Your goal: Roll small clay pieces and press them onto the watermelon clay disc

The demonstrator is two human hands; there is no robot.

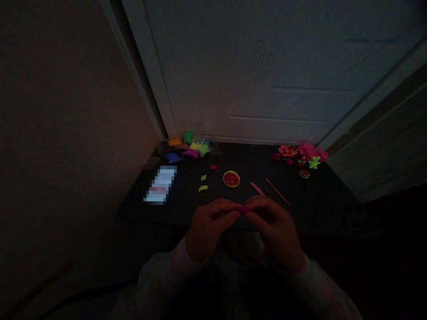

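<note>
A small piece of dark pink modelling clay [244,210] is pinched between the fingertips of my left hand [211,224] and my right hand [275,226], just over the table's front edge. Both hands are closed on it, thumbs below and forefingers above. Beyond them lies a round yellow-rimmed clay disc [231,179] with red topping. A pink clay knife [257,188] and a thin pink stick tool [278,191] rest near my right hand. Left of the disc are a yellow clay piece [203,188], a green one [203,177] and a red one [213,167].
Several coloured clay packets [191,153] are heaped at the back left of the dark table [187,209]. A blurred-out bright phone-like rectangle [160,185] lies at the left. Pink flower-like figures [310,152] and a small burger-like piece [304,174] stand back right. A pale door [216,66] rises behind.
</note>
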